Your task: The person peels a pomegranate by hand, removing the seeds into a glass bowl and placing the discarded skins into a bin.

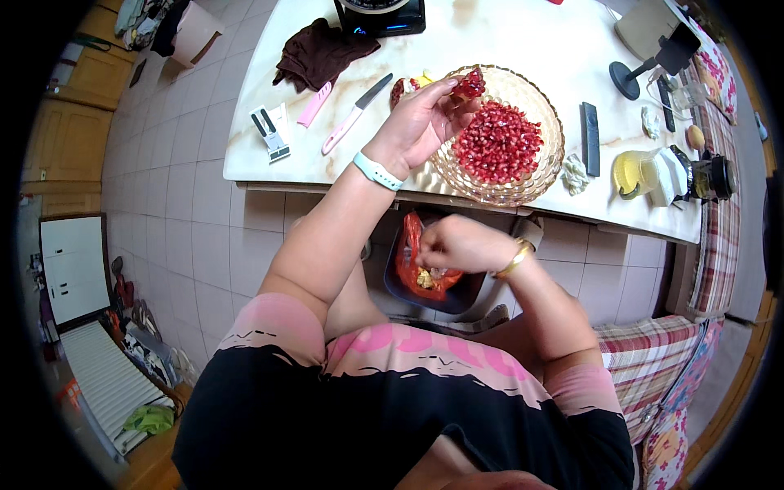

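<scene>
My left hand (420,122) is closed round a chunk of pomegranate (469,84) with red seeds showing, raised over the far left side of a clear, scalloped bowl (549,167). A heap of loose pomegranate seeds (498,145) lies in the bowl. Below the table edge, my right hand (461,245) hangs over a dark bin (464,299) lined with a red plastic bag (407,257). Its fingers are curled together and slightly blurred; what they hold, if anything, is hidden. Yellowish scraps (425,279) lie inside the bag. Another pomegranate piece (398,92) rests left of the bowl.
Left of the bowl lie a pink-handled knife (357,114), a pink sheath (317,104) and a dark cloth (325,52). A black scale (392,23) stands farther back. To the right are a remote (590,139), a crumpled tissue (575,175), a yellowish jug (633,174) and a phone stand (626,80).
</scene>
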The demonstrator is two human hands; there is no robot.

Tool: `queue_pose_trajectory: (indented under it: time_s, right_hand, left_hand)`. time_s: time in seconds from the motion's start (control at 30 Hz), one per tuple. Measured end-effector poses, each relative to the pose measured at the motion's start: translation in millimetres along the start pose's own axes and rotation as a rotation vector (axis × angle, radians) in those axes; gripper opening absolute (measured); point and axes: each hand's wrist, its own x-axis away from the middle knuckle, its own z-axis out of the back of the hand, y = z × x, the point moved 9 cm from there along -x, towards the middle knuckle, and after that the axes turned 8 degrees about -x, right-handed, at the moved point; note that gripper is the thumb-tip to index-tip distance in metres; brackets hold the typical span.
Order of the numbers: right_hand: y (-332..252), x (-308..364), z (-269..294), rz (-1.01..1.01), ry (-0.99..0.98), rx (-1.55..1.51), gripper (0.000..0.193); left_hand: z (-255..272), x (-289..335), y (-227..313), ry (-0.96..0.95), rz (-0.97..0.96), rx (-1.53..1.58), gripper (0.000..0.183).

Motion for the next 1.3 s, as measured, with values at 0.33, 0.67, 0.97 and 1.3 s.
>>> queue_pose_trajectory:
  time_s: [0.33,0.67,0.97,1.3]
  right_hand:
    - [78.6,-22.5,-53.6,-0.075,0.320,0.791,0.015]
    - [4.4,-0.4,9.2,0.210,0.302,0.209,0.029]
    - [-14.9,92.6,176.8,0.209,1.159,-0.076,0.035]
    - [-15.8,78.2,180.7,0.209,1.016,0.014,0.037]
  left_hand:
    - [-3.9,5.7,3.2,0.042,-0.019,-0.019,0.025]
    - [-4.7,0.8,3.8,0.015,-0.018,-0.045,0.029]
    - [-14.4,5.1,-15.4,0.027,0.071,0.007,0.027]
    - [-20.7,14.4,-28.4,0.063,0.178,-0.286,0.029]
